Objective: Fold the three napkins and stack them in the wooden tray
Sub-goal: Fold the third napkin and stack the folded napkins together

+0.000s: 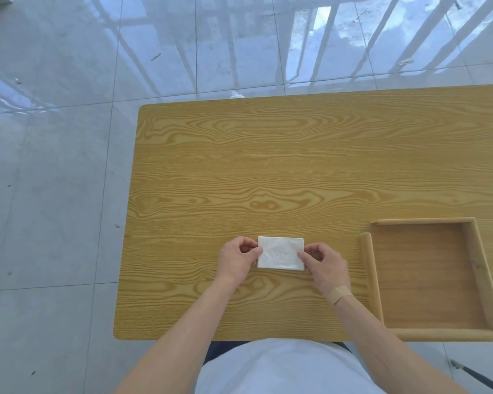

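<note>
The fingers [249, 249] of the left hand [236, 258] pinch the left edge of the white napkin [280, 253], and the right hand [326, 264] pinches its right edge. The napkin lies flat on the bench [268, 166], a compact rectangle, seemingly folded already, though whether it is one napkin or several layered is hard to tell. The wooden tray [367, 268] sits just to the right, holding nothing. The step in hand looks like finishing the fold; next calls for lifting it rightward into the tray without letting it spring open
</note>
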Available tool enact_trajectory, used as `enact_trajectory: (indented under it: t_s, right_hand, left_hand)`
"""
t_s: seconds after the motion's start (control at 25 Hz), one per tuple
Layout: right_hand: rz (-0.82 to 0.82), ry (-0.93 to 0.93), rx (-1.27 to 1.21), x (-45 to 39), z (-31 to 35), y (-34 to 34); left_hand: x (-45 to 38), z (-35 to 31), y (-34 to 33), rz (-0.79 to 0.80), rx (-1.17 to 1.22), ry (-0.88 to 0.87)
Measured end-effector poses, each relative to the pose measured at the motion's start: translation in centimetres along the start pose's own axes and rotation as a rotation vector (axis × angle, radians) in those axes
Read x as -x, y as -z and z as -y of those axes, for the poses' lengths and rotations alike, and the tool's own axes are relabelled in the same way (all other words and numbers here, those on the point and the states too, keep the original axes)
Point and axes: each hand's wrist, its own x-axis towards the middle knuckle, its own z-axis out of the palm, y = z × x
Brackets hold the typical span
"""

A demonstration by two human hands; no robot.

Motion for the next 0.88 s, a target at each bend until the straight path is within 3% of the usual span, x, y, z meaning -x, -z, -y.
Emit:
enact_trajectory:
  t_s: [0.88]
  right_hand:
    - [-0.068, -0.012, 0.099, -0.06, 0.61, -0.64]
  left_hand:
    - [0.49, -0.27, -0.34, -0.102, -0.327, -0.080]
